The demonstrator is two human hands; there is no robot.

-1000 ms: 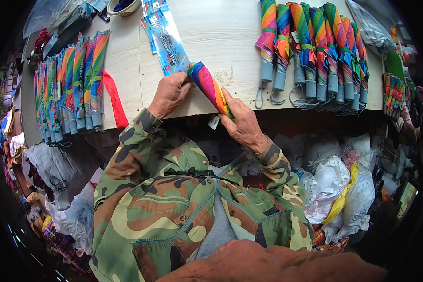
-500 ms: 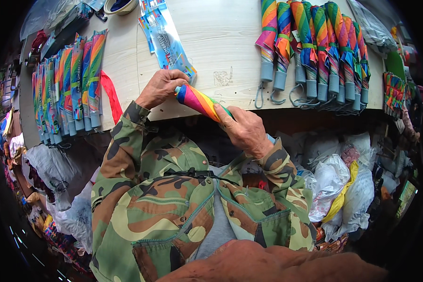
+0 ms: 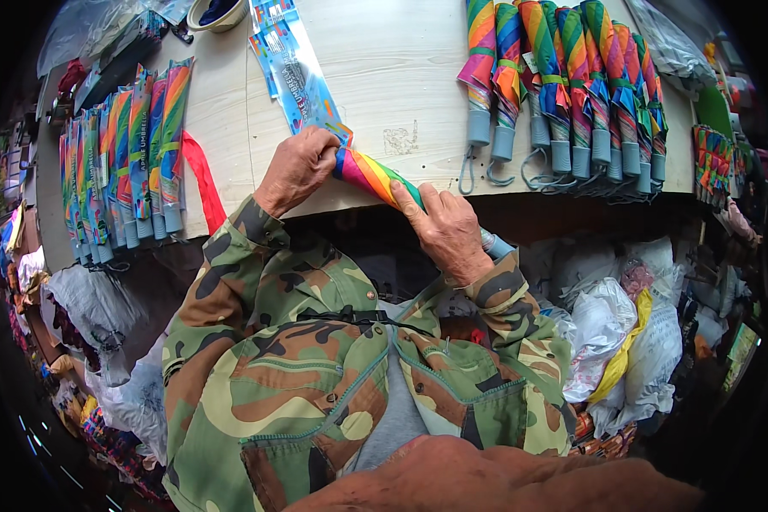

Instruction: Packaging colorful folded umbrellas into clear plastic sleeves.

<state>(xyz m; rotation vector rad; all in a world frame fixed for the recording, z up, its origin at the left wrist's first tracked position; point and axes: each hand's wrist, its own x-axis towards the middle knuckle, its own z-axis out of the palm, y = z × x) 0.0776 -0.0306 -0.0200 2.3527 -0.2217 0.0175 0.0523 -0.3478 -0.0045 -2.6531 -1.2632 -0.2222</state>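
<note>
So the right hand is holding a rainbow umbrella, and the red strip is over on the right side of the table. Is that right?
Not quite: the head view shows the red strip on the left side of the table. The right hand is indeed holding a rainbow umbrella.

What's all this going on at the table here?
Someone in a camouflage jacket is handling a folded rainbow umbrella. The right hand grips it, and the left hand is curled at its tip, beside flat printed sleeves; what those fingers pinch is hidden. More folded umbrellas lie on the table: a row on the left and another on the right.
</note>
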